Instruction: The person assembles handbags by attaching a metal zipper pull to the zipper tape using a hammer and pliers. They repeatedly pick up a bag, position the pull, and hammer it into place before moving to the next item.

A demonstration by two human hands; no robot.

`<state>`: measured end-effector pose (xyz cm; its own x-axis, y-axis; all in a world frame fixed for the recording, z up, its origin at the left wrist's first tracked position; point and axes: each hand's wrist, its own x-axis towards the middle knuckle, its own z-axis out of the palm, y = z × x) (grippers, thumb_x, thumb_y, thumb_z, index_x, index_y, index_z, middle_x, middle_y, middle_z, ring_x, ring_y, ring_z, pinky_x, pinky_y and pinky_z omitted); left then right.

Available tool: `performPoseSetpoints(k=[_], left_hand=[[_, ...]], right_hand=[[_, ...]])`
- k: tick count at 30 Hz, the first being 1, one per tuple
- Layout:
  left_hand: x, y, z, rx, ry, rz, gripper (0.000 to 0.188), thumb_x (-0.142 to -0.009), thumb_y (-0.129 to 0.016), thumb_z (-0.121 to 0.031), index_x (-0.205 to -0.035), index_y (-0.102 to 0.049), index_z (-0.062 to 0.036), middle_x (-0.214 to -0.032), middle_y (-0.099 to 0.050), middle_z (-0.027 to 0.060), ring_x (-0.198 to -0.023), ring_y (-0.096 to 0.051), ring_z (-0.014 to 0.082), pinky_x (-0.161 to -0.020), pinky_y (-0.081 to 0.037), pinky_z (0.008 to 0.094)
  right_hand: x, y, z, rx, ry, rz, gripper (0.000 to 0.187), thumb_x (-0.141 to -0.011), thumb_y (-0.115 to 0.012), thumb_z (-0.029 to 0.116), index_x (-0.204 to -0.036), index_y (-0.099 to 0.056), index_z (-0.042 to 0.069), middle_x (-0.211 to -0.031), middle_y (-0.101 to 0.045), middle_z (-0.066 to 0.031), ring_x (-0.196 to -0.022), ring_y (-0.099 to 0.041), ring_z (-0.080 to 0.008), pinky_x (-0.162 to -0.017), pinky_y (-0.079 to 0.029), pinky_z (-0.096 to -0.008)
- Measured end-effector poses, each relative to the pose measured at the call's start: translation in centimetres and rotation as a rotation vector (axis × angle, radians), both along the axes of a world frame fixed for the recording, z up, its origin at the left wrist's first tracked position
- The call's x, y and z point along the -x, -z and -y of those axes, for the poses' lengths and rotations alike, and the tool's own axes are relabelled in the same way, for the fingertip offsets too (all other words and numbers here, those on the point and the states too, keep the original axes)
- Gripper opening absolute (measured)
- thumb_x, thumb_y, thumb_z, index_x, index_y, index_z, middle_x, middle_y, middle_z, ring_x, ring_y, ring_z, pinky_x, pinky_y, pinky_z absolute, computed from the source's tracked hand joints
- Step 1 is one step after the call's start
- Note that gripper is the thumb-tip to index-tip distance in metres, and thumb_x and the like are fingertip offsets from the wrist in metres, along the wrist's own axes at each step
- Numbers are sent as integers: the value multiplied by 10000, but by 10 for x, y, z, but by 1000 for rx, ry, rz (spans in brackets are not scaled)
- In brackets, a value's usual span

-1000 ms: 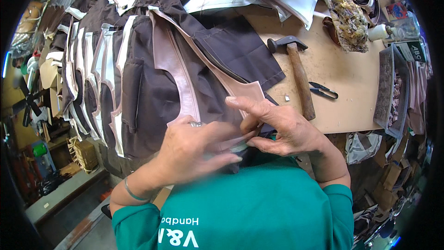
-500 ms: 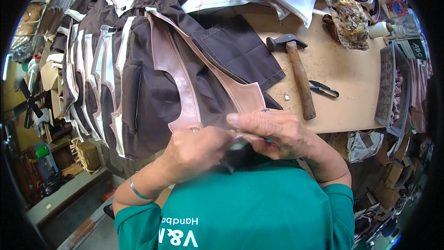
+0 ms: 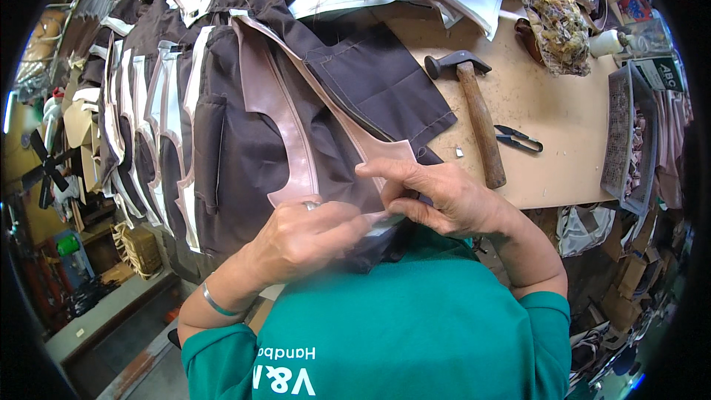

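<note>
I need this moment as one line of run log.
left hand: on near edge of pink-trimmed brown fabric | right hand: pinching same edge | hammer, snips: lying on table

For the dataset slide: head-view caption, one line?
Left hand and right hand at the near edge of pink-trimmed dark fabric, hammer and snips at right.

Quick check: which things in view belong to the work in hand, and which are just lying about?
In hand:
- pink-trimmed dark fabric
- pale strip, pinched by the right hand; left hand beside it, grip unclear

Apparently just lying about:
- hammer
- black snips
- grey basket
- crumpled bag
</note>
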<state>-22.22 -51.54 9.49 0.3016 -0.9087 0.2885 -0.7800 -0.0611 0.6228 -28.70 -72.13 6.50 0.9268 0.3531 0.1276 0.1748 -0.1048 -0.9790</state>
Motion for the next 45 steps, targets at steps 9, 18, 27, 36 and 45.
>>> performPoseSetpoints(k=[9,18,27,36,45], left_hand=[[2,3,-1,-5,13,46,237,-635,-611,-25,-871,-600,-9,-689,-536,55,-493,-510,151,-420,-410,254],[3,4,1,5,-3,84,246,-634,-607,-32,-879,-596,-19,-736,-567,62,-477,-482,149,-427,-398,245],[3,4,1,-109,-77,-221,134,-732,-588,-86,-855,-585,-30,-723,-611,66,-504,-551,163,-473,-440,256],[-2,-11,5,-401,-161,-634,138,-834,-557,-167,-821,-596,-36,-648,-624,85,-578,-631,209,-530,-487,272],[-3,-4,2,-428,-168,-608,148,-764,-572,-87,-904,-597,-47,-657,-623,93,-580,-618,247,-537,-477,317]], right_hand=[[-3,-7,1,81,-145,14,503,-794,-516,3,-1264,-341,49,-818,-572,-159,-746,-586,-314,-660,-464,-385],[-3,-12,-1,141,-114,-9,526,-798,-500,3,-1286,-310,56,-816,-572,-171,-755,-576,-326,-663,-442,-399],[-3,-12,0,60,-130,-75,613,-761,-569,-8,-1315,-354,144,-790,-584,-85,-718,-593,-234,-733,-443,-372],[-6,-9,-1,15,-80,-1,660,-741,-569,-51,-1333,-319,103,-722,-565,-80,-660,-570,-222,-630,-463,-319],[-7,-12,-1,-6,-144,-163,634,-749,-488,-67,-1339,-312,86,-845,-566,-178,-757,-565,-299,-668,-442,-361]])
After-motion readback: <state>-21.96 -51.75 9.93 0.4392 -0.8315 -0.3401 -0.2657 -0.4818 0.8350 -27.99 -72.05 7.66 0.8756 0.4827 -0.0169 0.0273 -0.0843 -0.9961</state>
